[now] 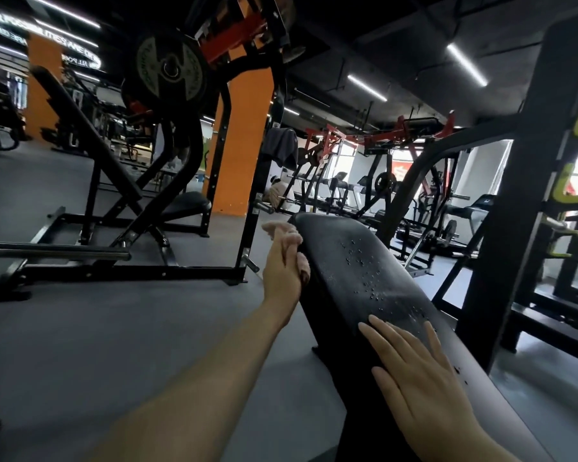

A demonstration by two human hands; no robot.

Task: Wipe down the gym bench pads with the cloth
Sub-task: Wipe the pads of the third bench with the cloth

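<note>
Bench pad: the long black padded vinyl gym bench pad [357, 271] lies under your right hand and runs away from you, its long axis going from the lower right up toward the upper left, with its rounded far end pointing away, beyond your left hand.
Pad surface: small water droplets [364, 261] sit scattered on the top, just ahead of your right fingertips.
Right hand: your right hand [414, 371] lies flat, palm down, on the near part of the pad, fingers straight and slightly spread, pointing along the pad's length; it grips nothing.
Left hand: your left hand [286, 261] is stretched out to the pad's left edge, near the far end, with its fingertips curled against the side of the pad; you cannot tell from this view whether they truly clamp the edge or only touch it.
Cloth: none shows in either hand.
Floor: grey rubber gym floor [80, 328] spreads to the left of your left arm.
Beyond the left hand: a black steel incline bench frame [121, 208] and an orange square pillar [244, 145] stand well apart from the pad.
</note>
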